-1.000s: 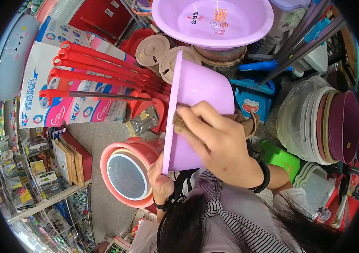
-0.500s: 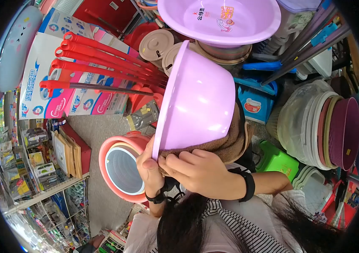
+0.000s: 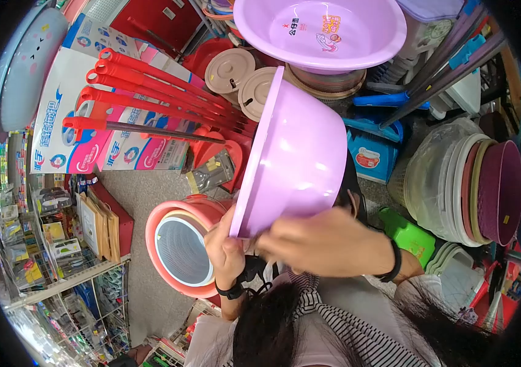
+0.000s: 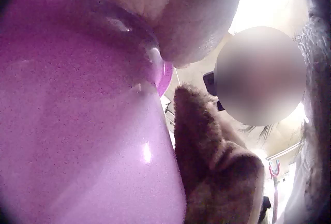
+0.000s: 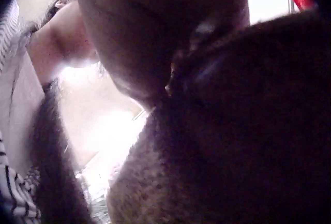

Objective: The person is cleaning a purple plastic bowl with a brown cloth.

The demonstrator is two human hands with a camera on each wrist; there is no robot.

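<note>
A light purple plastic basin (image 3: 300, 156) is tipped on its side in front of the person, its outer wall turned to the right. My left hand (image 3: 227, 251) grips the basin's rim at the lower left, thumb on the near side. At the basin's lower wall, close to that rim, my right hand (image 3: 328, 241) is blurred by motion. It holds a brown cloth, mostly hidden behind the hand in the head view. The left wrist view has the fuzzy cloth (image 4: 212, 167) hanging beside the basin wall; in the right wrist view it fills the dark lower right.
Another purple basin (image 3: 328, 30) rests on stacked tubs ahead. Red-handled poles (image 3: 162, 92) lean across printed cartons (image 3: 49, 122) on the left. Nested pink and white baskets (image 3: 184, 248) stand on the floor. Stacked buckets (image 3: 499, 189) and a green stool (image 3: 407, 235) are at right.
My right hand swept from the upper wall of the basin down to its lower rim with the brown cloth, then slightly right. The basin tilted, showing more of its outside.
</note>
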